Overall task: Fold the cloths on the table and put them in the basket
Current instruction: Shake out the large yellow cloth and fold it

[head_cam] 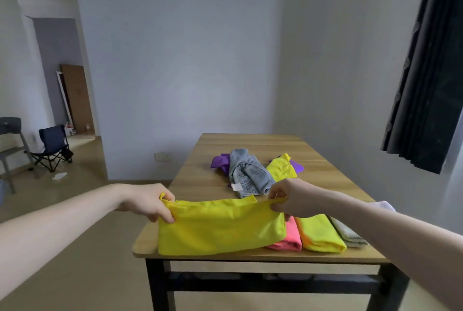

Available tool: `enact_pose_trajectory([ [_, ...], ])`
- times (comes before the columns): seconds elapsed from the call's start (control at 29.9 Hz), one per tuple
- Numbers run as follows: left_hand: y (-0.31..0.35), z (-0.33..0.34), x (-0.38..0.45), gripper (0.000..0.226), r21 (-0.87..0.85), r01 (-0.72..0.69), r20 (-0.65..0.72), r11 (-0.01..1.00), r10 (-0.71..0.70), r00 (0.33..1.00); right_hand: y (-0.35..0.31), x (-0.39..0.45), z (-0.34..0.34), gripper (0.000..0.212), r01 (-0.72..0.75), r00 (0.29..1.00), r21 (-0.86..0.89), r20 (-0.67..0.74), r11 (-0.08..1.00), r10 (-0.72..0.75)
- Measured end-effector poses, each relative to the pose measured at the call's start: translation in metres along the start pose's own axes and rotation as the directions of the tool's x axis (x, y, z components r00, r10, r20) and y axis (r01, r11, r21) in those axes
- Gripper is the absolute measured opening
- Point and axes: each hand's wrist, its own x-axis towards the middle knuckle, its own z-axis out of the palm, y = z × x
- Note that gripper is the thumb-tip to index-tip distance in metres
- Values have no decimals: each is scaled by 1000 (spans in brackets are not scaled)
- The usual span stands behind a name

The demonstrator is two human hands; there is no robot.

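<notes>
Hands pinch a yellow cloth (220, 225) at the tabletop's (200, 173) near edge: left hand (147, 201) and right hand (288, 198) grasp its upper corners. Folded cloths (323, 233) lie beside it toward the near right corner.

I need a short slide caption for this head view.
Both hands, left and right, pinch a yellow cloth at the table edge.

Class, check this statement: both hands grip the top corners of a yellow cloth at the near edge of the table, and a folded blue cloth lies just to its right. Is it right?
Not quite. In the head view the left hand and right hand do grip the yellow cloth at the table edge, but the folded cloth just right of it is pink, not blue.
</notes>
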Motion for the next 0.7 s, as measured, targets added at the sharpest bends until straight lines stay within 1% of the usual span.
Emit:
enact_pose_trajectory([
  [0.1,-5,-8,16,19,-66,-20,-149,998,10,989,8,18,-1,5,-31,993,17,-109,999,32],
  [0.2,-9,-11,38,11,-146,9,-232,989,-43,972,16,39,2,5,-91,977,61,-188,994,101],
  [0.27,-12,-9,52,14,-196,35,-283,980,-90,955,21,53,7,7,-119,966,82,-223,990,134],
  [0.33,-18,-6,70,13,-245,57,-321,968,-136,937,28,69,12,9,-150,952,115,-250,982,175],
  [0.4,-23,-3,84,6,-286,67,-354,956,-170,920,33,83,17,11,-182,936,138,-278,974,214],
  [0.5,-35,1,106,2,-346,73,-402,935,-218,889,38,100,23,18,-199,918,154,-316,968,239],
  [0.7,-55,11,143,5,-434,70,-459,898,-287,841,50,130,42,21,-259,896,148,-331,955,294],
])
